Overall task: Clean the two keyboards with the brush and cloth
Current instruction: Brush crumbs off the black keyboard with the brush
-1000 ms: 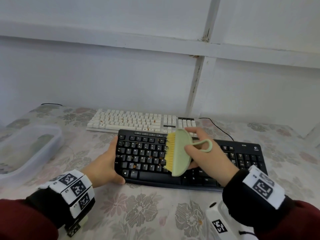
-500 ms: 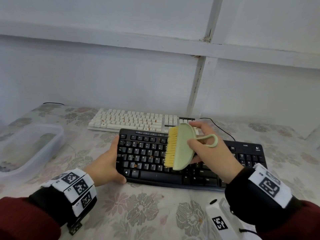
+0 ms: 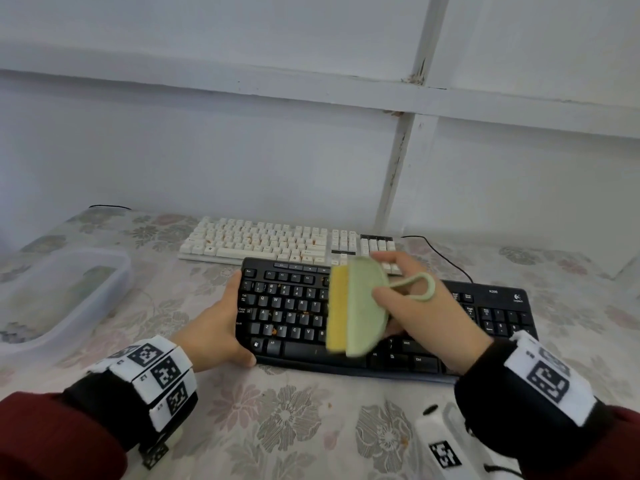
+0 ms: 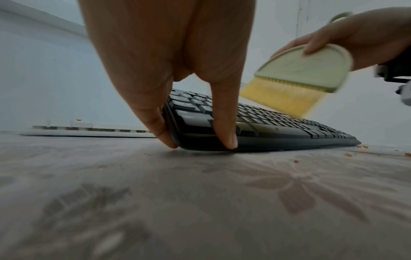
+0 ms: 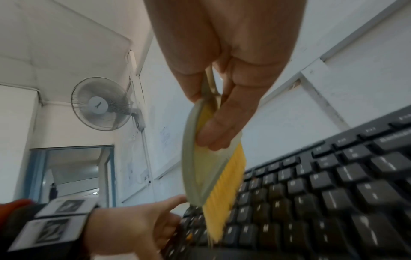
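Note:
A black keyboard [image 3: 491, 306] lies across the flowered tablecloth, with orange crumbs among its keys. My left hand [image 3: 221, 327] grips its left end [image 4: 191, 126], thumb on the front edge and fingers along the side. My right hand [image 3: 415, 306] holds a pale green brush [image 3: 363, 306] with yellow bristles [image 5: 222, 190] over the middle keys; the bristles point left and down, and the brush is motion-blurred. In the left wrist view the brush [image 4: 298, 73] hangs just above the keys. A white keyboard [image 3: 277, 242], also speckled with crumbs, sits behind the black one. No cloth is in view.
A clear plastic tub [image 3: 59, 292] stands at the left of the table. A black cable [image 3: 443, 254] runs from the back right. Crumbs [image 4: 360, 149] lie on the cloth by the keyboard's front edge. A white wall rises close behind the keyboards.
My right hand has swept the brush slightly up and back across the black keyboard's middle; it now blurs with motion. My left hand stays on the keyboard's left end.

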Demonstrator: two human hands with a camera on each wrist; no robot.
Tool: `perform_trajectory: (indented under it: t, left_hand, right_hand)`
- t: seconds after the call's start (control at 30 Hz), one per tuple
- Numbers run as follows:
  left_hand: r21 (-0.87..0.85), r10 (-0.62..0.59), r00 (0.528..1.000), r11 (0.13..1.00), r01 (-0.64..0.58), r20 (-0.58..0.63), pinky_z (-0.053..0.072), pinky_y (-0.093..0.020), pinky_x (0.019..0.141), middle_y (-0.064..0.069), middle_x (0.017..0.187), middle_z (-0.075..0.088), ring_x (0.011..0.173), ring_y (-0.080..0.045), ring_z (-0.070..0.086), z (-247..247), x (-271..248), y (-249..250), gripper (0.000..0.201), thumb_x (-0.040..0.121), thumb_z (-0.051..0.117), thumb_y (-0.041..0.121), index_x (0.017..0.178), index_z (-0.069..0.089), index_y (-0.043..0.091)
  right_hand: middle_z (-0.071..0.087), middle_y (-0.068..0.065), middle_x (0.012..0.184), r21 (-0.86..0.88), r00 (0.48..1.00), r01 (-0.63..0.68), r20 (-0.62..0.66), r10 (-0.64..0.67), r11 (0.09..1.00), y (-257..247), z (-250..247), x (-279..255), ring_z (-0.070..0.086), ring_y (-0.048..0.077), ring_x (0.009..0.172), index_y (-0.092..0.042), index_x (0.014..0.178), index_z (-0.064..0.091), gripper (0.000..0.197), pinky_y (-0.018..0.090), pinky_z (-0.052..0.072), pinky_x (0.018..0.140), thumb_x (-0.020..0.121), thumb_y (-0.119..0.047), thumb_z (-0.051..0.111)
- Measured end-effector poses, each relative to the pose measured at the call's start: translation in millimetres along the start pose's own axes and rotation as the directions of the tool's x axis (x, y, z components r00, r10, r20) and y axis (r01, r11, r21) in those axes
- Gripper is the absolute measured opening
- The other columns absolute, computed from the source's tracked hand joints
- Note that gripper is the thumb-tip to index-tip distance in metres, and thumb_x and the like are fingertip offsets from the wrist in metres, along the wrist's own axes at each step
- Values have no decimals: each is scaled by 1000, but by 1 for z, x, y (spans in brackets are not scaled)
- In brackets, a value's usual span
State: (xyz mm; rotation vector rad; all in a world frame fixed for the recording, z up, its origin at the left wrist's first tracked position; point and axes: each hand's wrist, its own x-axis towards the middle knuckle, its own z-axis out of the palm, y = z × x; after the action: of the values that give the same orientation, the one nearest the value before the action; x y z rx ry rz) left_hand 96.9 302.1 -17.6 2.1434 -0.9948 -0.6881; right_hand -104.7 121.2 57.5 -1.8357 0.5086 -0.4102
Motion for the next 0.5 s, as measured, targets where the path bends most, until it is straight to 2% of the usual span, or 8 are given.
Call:
perform_trajectory:
  t: [0.1,0.3,0.37,0.43,0.5]
  left_hand:
    - [-7,0,1000,1000,0,-2,44,-16,75,22,114,51,98,3,53,0,-1,2,129,60,80,-3,141,-7,46]
    - [-13,8,1000,1000,-8,-9,48,-25,86,17,117,54,103,-4,56,0,0,1,129,59,80,-2,141,-6,49]
    - [-14,10,1000,1000,-10,-7,47,-22,82,17,115,55,101,-4,56,0,0,0,130,59,80,-2,140,-7,49]
    - [-12,13,1000,1000,-13,-2,47,-21,80,16,114,56,100,-3,56,0,0,0,130,59,80,-2,140,-7,49]
    - [-12,11,1000,1000,-11,3,47,-21,82,17,115,55,101,-1,55,0,0,0,129,60,80,-2,141,-8,48]
  right_hand:
    - [68,3,86,35,997,20,-74,-17,999,-5,2,17,70,8,71,-22,126,48,41,26,56,55,90,0,48]
    - [67,11,98,-40,998,-34,48,36,999,5,19,10,69,19,79,-24,122,48,38,32,59,59,90,-3,48]
    - [67,10,89,-40,992,-56,115,60,998,8,20,3,67,17,74,-26,119,50,38,30,57,58,89,-3,49]
    - [67,4,79,-31,985,-66,156,70,997,6,17,-2,66,13,68,-28,117,52,38,29,55,56,89,-3,49]
    - [69,2,81,-3,992,-34,121,34,999,1,11,-2,68,12,68,-27,117,53,39,30,55,56,89,-1,49]
